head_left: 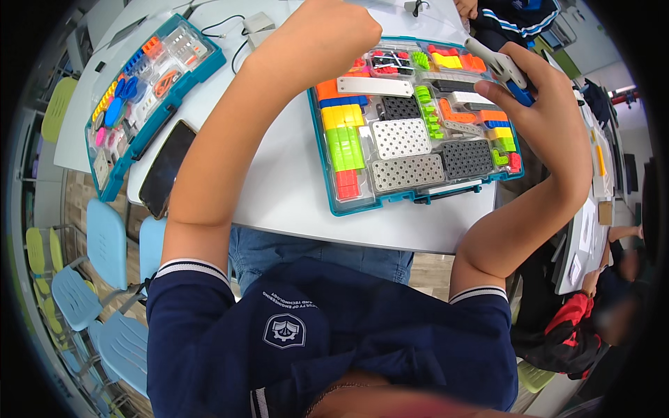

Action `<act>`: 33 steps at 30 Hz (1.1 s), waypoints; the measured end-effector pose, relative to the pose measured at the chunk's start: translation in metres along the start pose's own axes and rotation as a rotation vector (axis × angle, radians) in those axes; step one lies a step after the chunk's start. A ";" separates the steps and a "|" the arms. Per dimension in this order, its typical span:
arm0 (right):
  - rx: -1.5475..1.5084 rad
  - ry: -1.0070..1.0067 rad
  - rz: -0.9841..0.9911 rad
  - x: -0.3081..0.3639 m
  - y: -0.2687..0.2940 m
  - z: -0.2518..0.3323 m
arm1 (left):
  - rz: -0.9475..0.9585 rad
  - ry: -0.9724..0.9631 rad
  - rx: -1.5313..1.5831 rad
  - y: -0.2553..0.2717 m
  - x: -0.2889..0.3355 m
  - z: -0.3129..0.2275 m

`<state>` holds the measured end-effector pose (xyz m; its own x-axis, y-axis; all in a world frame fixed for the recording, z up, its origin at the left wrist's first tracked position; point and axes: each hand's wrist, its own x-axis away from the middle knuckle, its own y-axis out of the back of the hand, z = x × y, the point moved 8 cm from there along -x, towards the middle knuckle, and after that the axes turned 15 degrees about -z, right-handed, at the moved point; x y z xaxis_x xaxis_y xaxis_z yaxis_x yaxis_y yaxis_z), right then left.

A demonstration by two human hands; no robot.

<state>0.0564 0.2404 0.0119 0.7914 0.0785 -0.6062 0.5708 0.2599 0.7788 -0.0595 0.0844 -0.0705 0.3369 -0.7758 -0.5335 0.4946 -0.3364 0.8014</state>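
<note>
My right hand [552, 94] grips a light grey plastic piece [496, 61] with a rounded end and a blue lower part [520, 93], thumb on the near side. It is above the right side of an open teal-edged case [359, 202] full of building parts. My left hand [333, 33] is curled above the case's far left corner; its fingers are turned away, so anything in them is hidden. In the case lie a white perforated plate [401, 138], a grey perforated plate [408, 172], a dark plate [467, 159], lime blocks [345, 148] and a long white beam [374, 86].
A second teal case [182, 82] with small coloured parts lies on the left of the white table [279, 188]. Near it is a black phone [167, 164]. A cable runs by a pale box [258, 22]. Blue chairs [106, 240] stand left; other people are at the right.
</note>
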 end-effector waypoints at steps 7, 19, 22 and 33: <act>0.058 0.051 -0.028 0.003 0.005 -0.001 | 0.266 0.250 -0.030 -0.007 0.000 0.009; -0.037 -0.026 -0.007 0.002 0.013 0.001 | -0.505 0.076 0.046 -0.041 -0.001 0.035; -0.088 -0.011 -0.070 0.007 0.018 0.008 | -0.248 0.214 0.072 -0.087 0.005 0.043; 0.093 -0.004 0.042 0.008 0.006 -0.024 | 0.003 0.366 0.124 -0.093 0.017 0.031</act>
<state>0.0609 0.2654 0.0077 0.8157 0.0834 -0.5724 0.5551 0.1656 0.8152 -0.1243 0.0861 -0.1458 0.6132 -0.5426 -0.5741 0.3996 -0.4139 0.8180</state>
